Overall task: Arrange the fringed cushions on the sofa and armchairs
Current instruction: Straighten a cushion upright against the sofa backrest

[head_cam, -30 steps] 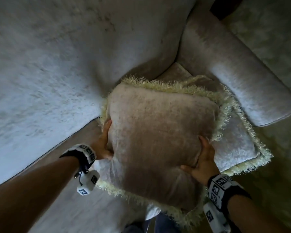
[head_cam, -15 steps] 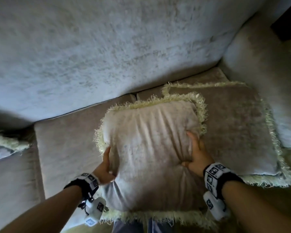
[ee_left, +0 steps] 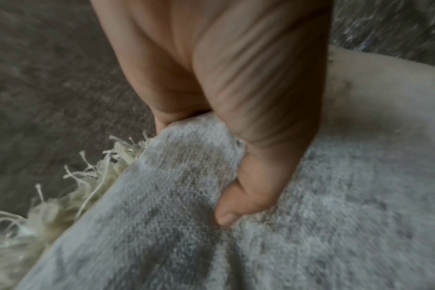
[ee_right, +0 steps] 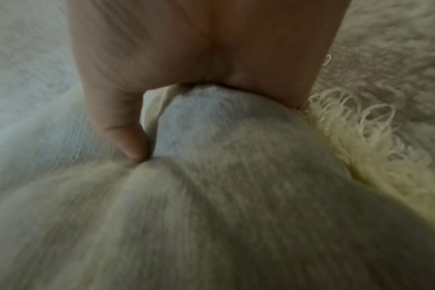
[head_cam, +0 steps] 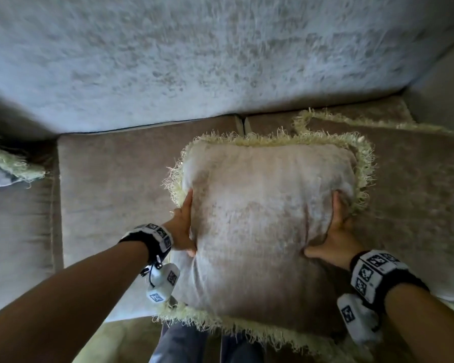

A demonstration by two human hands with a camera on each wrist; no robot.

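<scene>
Beige velvet sofa seat [head_cam: 121, 195]: left hand [head_cam: 181, 226] and right hand [head_cam: 336, 231] each pinch opposite edges of the pale, cream-fringed square cushion [head_cam: 262, 221].

A domestic living room. A sofa [head_cam: 147, 195] upholstered in pale grey-beige velvet fills the head view, its tall backrest [head_cam: 220, 53] beyond the grips and its seat split into separate pads. Fringed cushions [head_cam: 260, 218] lie on the seat. Carpeted floor [head_cam: 121, 341] shows at the sofa's front edge.
</scene>
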